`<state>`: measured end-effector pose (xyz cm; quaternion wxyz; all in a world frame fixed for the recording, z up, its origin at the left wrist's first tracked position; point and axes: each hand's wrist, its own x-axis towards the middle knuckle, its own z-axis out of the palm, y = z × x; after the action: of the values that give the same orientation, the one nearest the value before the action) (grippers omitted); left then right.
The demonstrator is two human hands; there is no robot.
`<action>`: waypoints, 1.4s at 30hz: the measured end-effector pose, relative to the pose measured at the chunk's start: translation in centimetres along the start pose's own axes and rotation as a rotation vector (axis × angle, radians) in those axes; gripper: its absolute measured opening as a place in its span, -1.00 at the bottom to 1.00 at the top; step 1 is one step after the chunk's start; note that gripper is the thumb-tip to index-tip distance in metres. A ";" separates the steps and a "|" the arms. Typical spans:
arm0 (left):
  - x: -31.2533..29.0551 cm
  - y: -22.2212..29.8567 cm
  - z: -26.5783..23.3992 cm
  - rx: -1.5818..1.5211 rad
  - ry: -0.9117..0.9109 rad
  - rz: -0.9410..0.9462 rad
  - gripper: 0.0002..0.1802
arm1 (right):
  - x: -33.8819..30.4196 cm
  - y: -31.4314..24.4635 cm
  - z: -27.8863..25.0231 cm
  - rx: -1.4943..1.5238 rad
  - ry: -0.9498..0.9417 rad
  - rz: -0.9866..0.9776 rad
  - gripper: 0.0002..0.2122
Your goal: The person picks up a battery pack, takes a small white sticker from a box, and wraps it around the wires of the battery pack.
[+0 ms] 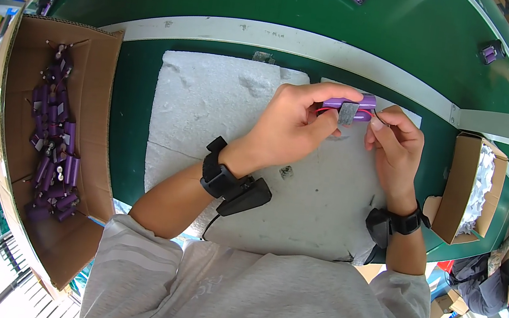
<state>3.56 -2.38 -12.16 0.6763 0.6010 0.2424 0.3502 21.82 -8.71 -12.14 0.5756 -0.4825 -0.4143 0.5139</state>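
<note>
Purple battery pack, held above a white foam pad on the green worktop. We see the left hand closed around its left end, and the right hand pinching what appears to be a thin wire at its right end; a grey tab hangs from the pack. At left, a cardboard box holds more purple cells; at right, a smaller box holds white material.

An open brown carton stood at the left, holding purple cells. A smaller brown box of white stuffing stood at the right. A grey label sat on the held purple pack.
</note>
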 end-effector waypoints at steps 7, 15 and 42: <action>0.1 0.0 0.2 -0.112 0.019 0.000 -0.63 | -0.1 -0.1 0.0 -0.008 0.027 0.041 -0.92; 0.2 0.2 0.3 -0.216 0.109 -0.026 -0.65 | -0.1 -0.2 0.2 -0.036 0.038 0.056 -0.91; 0.1 0.3 0.0 -0.109 0.001 -0.053 -0.62 | 0.0 0.0 0.1 -0.058 0.002 0.041 -0.95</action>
<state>3.59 -2.25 -11.90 0.7170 0.5566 0.2392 0.3448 21.75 -8.68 -12.14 0.5513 -0.5080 -0.4184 0.5128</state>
